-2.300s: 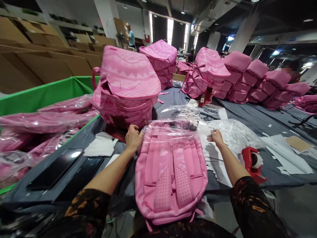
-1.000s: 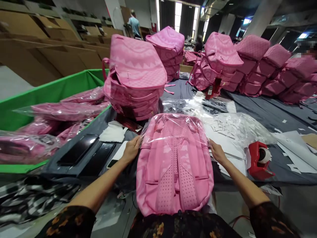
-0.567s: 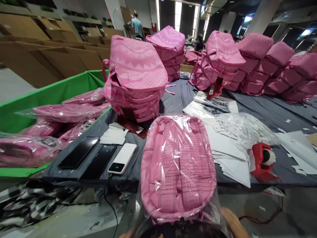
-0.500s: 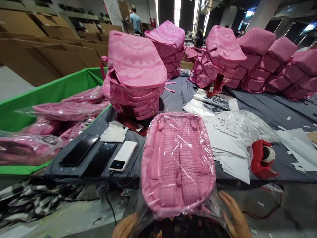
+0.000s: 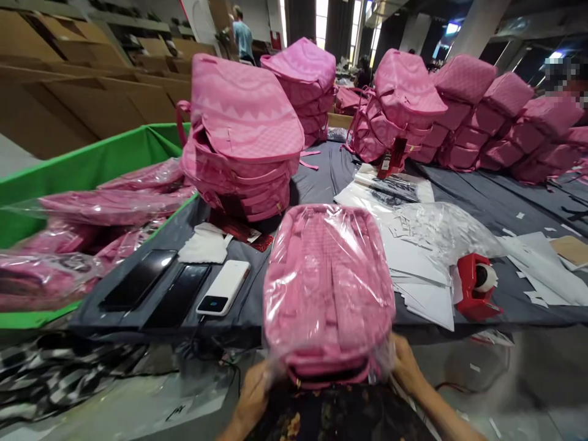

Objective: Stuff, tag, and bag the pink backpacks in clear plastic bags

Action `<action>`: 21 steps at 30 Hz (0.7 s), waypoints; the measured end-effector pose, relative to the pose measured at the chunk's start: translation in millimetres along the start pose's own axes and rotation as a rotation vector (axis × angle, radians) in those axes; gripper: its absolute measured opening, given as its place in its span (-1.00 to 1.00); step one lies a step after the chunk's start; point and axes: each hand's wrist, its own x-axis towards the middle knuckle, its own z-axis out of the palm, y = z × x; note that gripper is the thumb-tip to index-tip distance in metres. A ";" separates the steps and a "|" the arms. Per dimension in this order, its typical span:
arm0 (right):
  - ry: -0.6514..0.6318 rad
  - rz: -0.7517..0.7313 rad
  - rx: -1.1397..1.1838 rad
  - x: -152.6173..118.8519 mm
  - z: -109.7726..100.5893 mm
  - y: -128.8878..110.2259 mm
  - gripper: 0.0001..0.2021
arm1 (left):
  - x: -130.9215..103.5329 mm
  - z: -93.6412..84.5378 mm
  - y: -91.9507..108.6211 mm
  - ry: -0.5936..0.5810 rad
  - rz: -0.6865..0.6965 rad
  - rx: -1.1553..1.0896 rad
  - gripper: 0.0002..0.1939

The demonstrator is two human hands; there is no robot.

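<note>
Plastic film (image 5: pixel 294 306), clear and creased, is drawn over a pink backpack (image 5: pixel 331 269) at the lower centre of the frame; the padded straps are blurred by its glare, and a dark fold is seen along the near edge. At the film's near left corner the left hand (image 5: pixel 252 392) is closed on the film, its fingertips smeared by motion. At the near right corner the film is likewise gripped by the right hand (image 5: pixel 407 367), whose curled fingers are partly hidden by the film and the backpack's side. How tightly either corner is pinched cannot be told. Both forearms are cut off by the bottom edge.

At the left edge a smooth green bin (image 5: pixel 133 150) is cut off, with glossy wrapped bundles (image 5: pixel 114 205) heaped inside. On wrinkled grey cloth (image 5: pixel 316 184), left of centre, a white device (image 5: pixel 225 288) with rounded corners is laid beside two flat black slabs (image 5: pixel 138 278); its lit digits are hard to read. At the right, a red tape dispenser (image 5: pixel 475 288) is set by loose white sheets (image 5: pixel 420 288). Quilted pink stacks (image 5: pixel 463 79) are ranged across the upper right, where a person's head is obscured by pixelation.
</note>
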 end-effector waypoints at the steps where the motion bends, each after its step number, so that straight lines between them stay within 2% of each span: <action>1: 0.029 -0.056 -0.017 26.9 -3.8 -13.0 -0.56 | 19.3 1.5 13.8 0.014 0.025 -0.043 -0.40; 4: 0.164 -0.239 -0.134 108.6 -29.1 -37.5 -0.67 | 81.2 -6.6 51.4 0.065 0.210 -0.033 -0.65; 5: 0.211 -0.296 -0.170 128.7 -41.8 -39.0 -0.71 | 98.3 -13.9 58.6 0.125 0.265 -0.003 -0.69; 6: 0.295 -0.336 -0.203 142.6 -55.7 -37.2 -0.71 | 111.2 -22.8 61.7 0.257 0.279 0.019 -0.72; 7: 0.398 -0.334 -0.234 149.3 -69.7 -32.8 -0.69 | 119.0 -32.2 60.6 0.419 0.246 0.034 -0.73; 9: 0.544 -0.250 -0.299 141.9 -92.9 -18.3 -0.61 | 118.1 -46.5 47.7 0.686 0.082 0.002 -0.71; 10: 0.557 -0.173 -0.322 129.3 -100.0 -10.0 -0.56 | 110.3 -48.9 38.3 0.751 -0.030 -0.064 -0.67; 11: 0.525 -0.085 -0.334 112.6 -103.2 -2.3 -0.51 | 99.0 -47.1 29.2 0.749 -0.148 -0.160 -0.63; 12: 0.466 0.007 -0.328 93.3 -102.4 3.7 -0.46 | 85.7 -41.4 21.8 0.679 -0.261 -0.269 -0.57; 13: 0.403 0.090 -0.303 73.3 -97.7 7.2 -0.42 | 72.0 -32.5 17.5 0.553 -0.353 -0.367 -0.49; 15: 0.309 0.185 -0.227 37.9 -78.4 5.2 -0.38 | 50.8 -8.3 19.2 0.242 -0.420 -0.455 -0.32; 17: 0.236 0.140 -0.168 17.1 -49.9 -6.4 -0.42 | 45.0 19.5 31.0 -0.009 -0.280 -0.364 -0.33; 19: 0.181 -0.002 -0.158 14.9 -18.6 -21.0 -0.54 | 54.9 47.3 45.0 -0.098 -0.067 -0.210 -0.46; 21: 0.206 -0.121 -0.221 27.8 9.1 -32.9 -0.60 | 72.3 72.4 55.7 -0.128 0.050 -0.104 -0.57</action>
